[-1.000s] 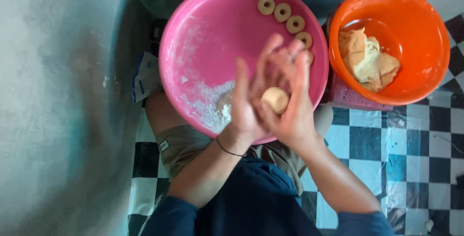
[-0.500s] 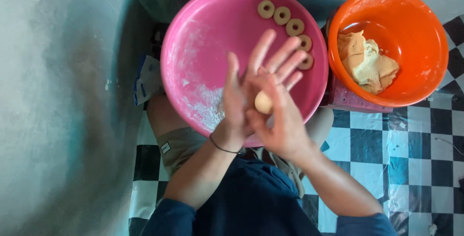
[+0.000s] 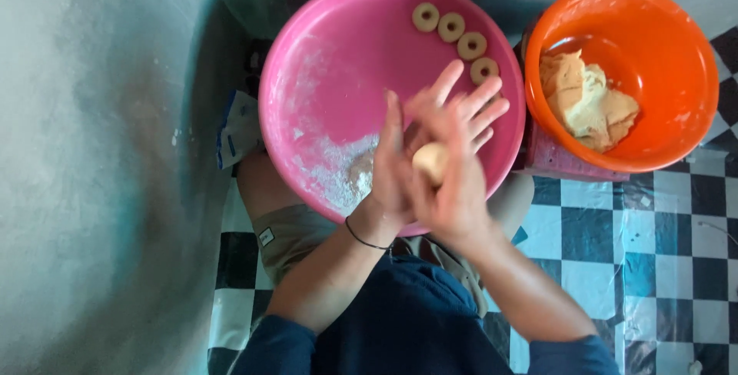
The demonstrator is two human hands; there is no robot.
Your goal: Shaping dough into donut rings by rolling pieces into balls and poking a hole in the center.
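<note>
A small ball of pale dough [image 3: 429, 161] sits pressed between my two palms over the near part of a big pink basin [image 3: 323, 60]. My left hand [image 3: 393, 179] is on the left of the ball with its thumb up. My right hand [image 3: 460, 152] covers the ball from the right, fingers spread toward the basin's far rim. Several ring-shaped dough pieces [image 3: 453, 29] lie in a row along the basin's far right side. A patch of white flour [image 3: 338, 175] lies in the basin near my left hand.
An orange bowl [image 3: 676, 44] with a lump of pale dough [image 3: 588, 102] stands to the right on a pink stand [image 3: 550, 161]. Grey wall runs along the left. Black-and-white checkered floor [image 3: 653, 267] lies below. My knees are under the basin.
My hands have slid against each other around the dough ball; the right hand's fingers have shifted further over the ball and to the right.
</note>
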